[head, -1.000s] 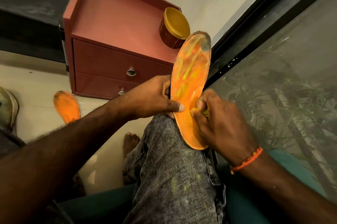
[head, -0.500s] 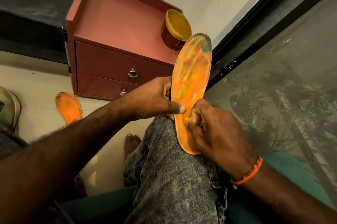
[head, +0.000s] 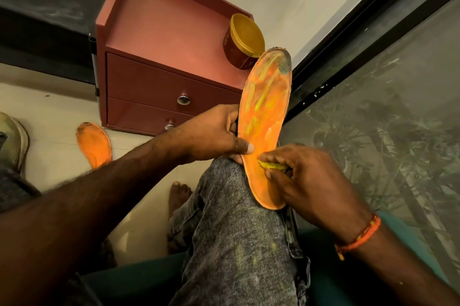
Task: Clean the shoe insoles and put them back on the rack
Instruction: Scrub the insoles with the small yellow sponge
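Gripping orange insole: left hand; lidded tin on cabinet.

The second insole is partly hidden behind the left forearm; the shoe is cut off.

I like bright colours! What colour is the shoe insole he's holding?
Orange, with yellow-green streaks and a dark grey patch at the tip: the insole, in the head view.
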